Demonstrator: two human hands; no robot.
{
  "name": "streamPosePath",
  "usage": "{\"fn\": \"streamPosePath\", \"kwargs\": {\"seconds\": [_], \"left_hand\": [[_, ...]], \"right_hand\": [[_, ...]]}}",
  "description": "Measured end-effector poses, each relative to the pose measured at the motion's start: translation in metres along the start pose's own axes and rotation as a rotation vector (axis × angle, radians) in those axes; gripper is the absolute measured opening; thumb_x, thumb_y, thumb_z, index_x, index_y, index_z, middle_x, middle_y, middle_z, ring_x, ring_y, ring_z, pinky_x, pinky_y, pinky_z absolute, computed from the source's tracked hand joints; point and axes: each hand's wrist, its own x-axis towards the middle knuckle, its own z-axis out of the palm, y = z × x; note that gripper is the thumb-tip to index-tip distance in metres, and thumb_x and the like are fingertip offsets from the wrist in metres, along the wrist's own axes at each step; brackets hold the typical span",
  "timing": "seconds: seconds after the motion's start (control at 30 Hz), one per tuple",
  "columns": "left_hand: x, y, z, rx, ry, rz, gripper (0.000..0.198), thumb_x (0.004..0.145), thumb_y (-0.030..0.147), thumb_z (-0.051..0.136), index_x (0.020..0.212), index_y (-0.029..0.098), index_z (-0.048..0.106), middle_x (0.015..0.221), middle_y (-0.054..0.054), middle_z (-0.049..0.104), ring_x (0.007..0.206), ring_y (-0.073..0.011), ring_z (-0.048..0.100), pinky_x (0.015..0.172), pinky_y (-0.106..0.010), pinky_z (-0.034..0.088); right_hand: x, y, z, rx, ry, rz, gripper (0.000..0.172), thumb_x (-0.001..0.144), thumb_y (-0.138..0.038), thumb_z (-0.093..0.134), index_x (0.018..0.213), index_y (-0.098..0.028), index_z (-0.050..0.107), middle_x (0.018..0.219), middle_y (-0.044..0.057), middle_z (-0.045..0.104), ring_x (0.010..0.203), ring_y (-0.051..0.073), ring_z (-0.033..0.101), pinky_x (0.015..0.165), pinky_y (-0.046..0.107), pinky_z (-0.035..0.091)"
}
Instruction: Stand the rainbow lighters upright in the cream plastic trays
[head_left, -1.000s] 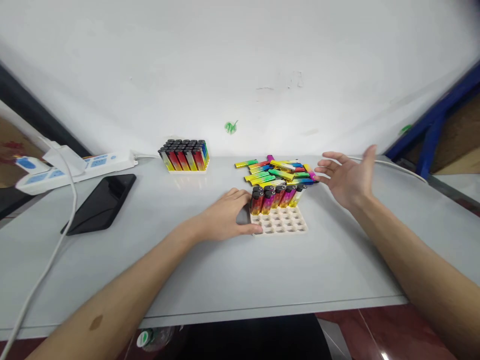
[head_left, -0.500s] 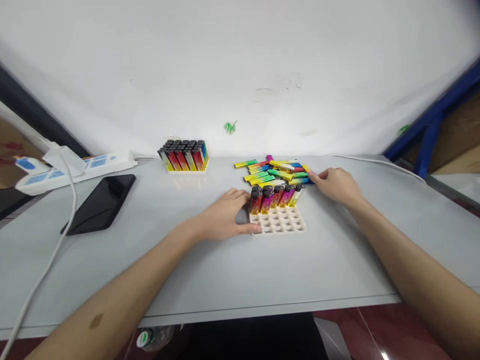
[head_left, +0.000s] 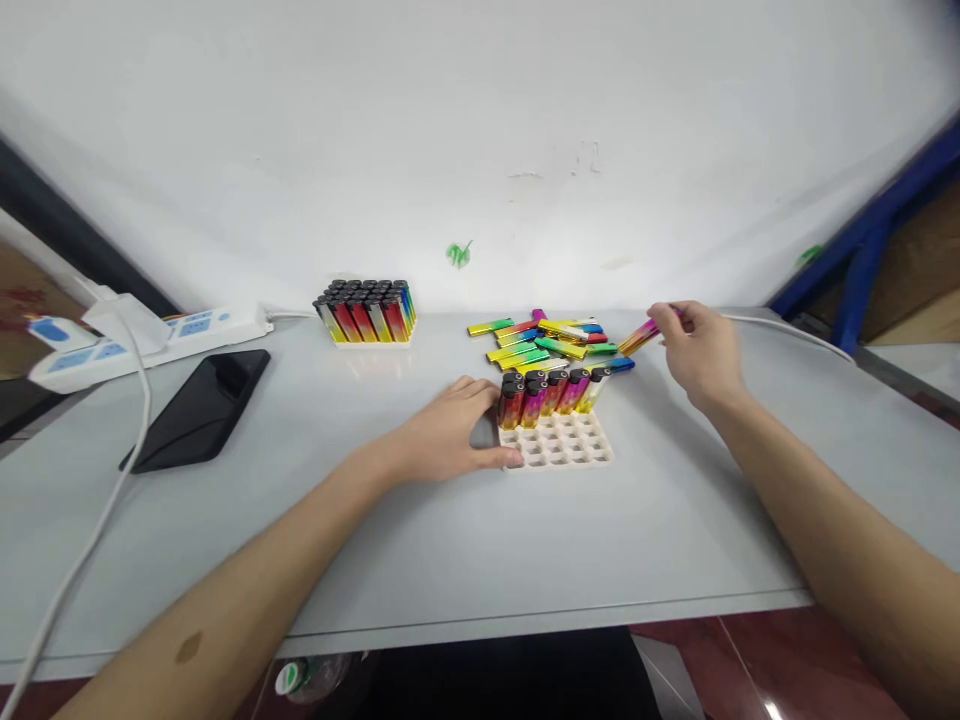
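Note:
My left hand (head_left: 450, 432) grips the left side of a white tray (head_left: 592, 452) with rows of square holes. Its thumb lies on the near left corner, and its fingertips are partly hidden behind the lighters. Several black-topped lighters (head_left: 534, 402) stand upright in the tray's back rows. To the right, my right hand (head_left: 697, 345) pinches one end of a pink-and-yellow metallic lighter sleeve (head_left: 637, 338). The sleeve slants down to the left, its lower end beside a loose pile of shiny coloured sleeves (head_left: 559, 345).
A second white tray (head_left: 375, 345), full of black-topped lighters, stands near the wall. On the left lie a black phone (head_left: 202, 410), a white power strip (head_left: 187, 330) and a white cable (head_left: 101, 530). Another cable (head_left: 787, 328) runs along the back right, near a blue frame (head_left: 862, 260).
My right hand has moved right and slightly up, drawing the pink-and-yellow lighter sleeve away from the pile. My left hand and the tray have stayed in place.

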Motion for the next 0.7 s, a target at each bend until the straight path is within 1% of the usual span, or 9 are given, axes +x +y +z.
{"fn": "streamPosePath", "kwargs": {"seconds": [0.07, 0.13, 0.2, 0.3, 0.37, 0.47, 0.6, 0.7], "left_hand": [[0.000, 0.000, 0.000, 0.005, -0.001, 0.004, 0.060, 0.086, 0.071, 0.063, 0.115, 0.019, 0.059, 0.119, -0.013, 0.062, 0.116, -0.0317, 0.053, 0.103, -0.046, 0.044], [0.000, 0.001, 0.000, 0.008, 0.003, 0.002, 0.060, 0.086, 0.070, 0.064, 0.116, 0.018, 0.058, 0.121, -0.013, 0.062, 0.117, -0.0320, 0.053, 0.103, -0.046, 0.044], [0.000, 0.001, 0.000, 0.008, 0.003, -0.001, 0.059, 0.086, 0.068, 0.066, 0.116, 0.019, 0.058, 0.121, -0.013, 0.062, 0.117, -0.0322, 0.053, 0.103, -0.046, 0.044], [0.000, 0.000, 0.000, 0.005, -0.002, -0.003, 0.058, 0.086, 0.067, 0.067, 0.116, 0.018, 0.058, 0.120, -0.013, 0.062, 0.117, -0.0322, 0.053, 0.103, -0.045, 0.044], [0.000, 0.000, 0.000, 0.004, -0.002, -0.003, 0.058, 0.086, 0.067, 0.066, 0.116, 0.019, 0.059, 0.120, -0.012, 0.062, 0.117, -0.0321, 0.053, 0.103, -0.045, 0.044], [0.001, -0.001, 0.000, 0.006, -0.002, 0.004, 0.058, 0.086, 0.068, 0.066, 0.117, 0.019, 0.058, 0.120, -0.012, 0.062, 0.116, -0.0317, 0.053, 0.103, -0.046, 0.045], [0.000, 0.000, 0.000, 0.002, 0.008, 0.000, 0.058, 0.086, 0.069, 0.065, 0.115, 0.020, 0.058, 0.119, -0.012, 0.062, 0.115, -0.0318, 0.054, 0.102, -0.047, 0.045], [0.000, 0.000, 0.000, 0.004, 0.011, -0.008, 0.059, 0.085, 0.070, 0.065, 0.115, 0.020, 0.059, 0.118, -0.012, 0.062, 0.115, -0.0322, 0.055, 0.101, -0.047, 0.046]], "right_hand": [[-0.002, -0.004, 0.002, 0.273, 0.006, 0.097, 0.028, 0.094, -0.049, 0.059, 0.082, -0.023, 0.060, 0.079, 0.003, 0.069, 0.065, 0.019, 0.066, 0.064, 0.034, 0.053], [-0.006, -0.008, 0.003, 0.501, -0.048, 0.178, 0.031, 0.093, -0.051, 0.061, 0.080, -0.025, 0.053, 0.067, 0.000, 0.063, 0.051, 0.016, 0.060, 0.050, 0.030, 0.049], [-0.011, -0.014, 0.004, 0.608, -0.116, 0.212, 0.028, 0.092, -0.049, 0.065, 0.081, -0.025, 0.054, 0.056, -0.004, 0.055, 0.041, 0.014, 0.051, 0.040, 0.027, 0.042], [-0.018, -0.022, 0.005, 0.657, -0.192, 0.255, 0.023, 0.089, -0.044, 0.070, 0.085, -0.024, 0.059, 0.049, -0.009, 0.039, 0.037, 0.009, 0.035, 0.036, 0.022, 0.029], [-0.021, -0.025, 0.005, 0.684, -0.244, 0.313, 0.025, 0.090, -0.047, 0.069, 0.088, -0.024, 0.061, 0.050, -0.010, 0.032, 0.039, 0.007, 0.028, 0.037, 0.020, 0.024], [-0.022, -0.025, 0.005, 0.667, -0.294, 0.374, 0.031, 0.094, -0.053, 0.064, 0.091, -0.023, 0.061, 0.051, -0.010, 0.028, 0.040, 0.007, 0.024, 0.038, 0.020, 0.021], [-0.022, -0.023, 0.005, 0.622, -0.327, 0.395, 0.039, 0.095, -0.058, 0.062, 0.096, -0.019, 0.062, 0.053, -0.011, 0.026, 0.041, 0.006, 0.021, 0.038, 0.020, 0.018], [-0.023, -0.023, 0.005, 0.604, -0.356, 0.406, 0.041, 0.094, -0.058, 0.063, 0.095, -0.017, 0.063, 0.054, -0.011, 0.024, 0.041, 0.005, 0.021, 0.037, 0.020, 0.016]]}}
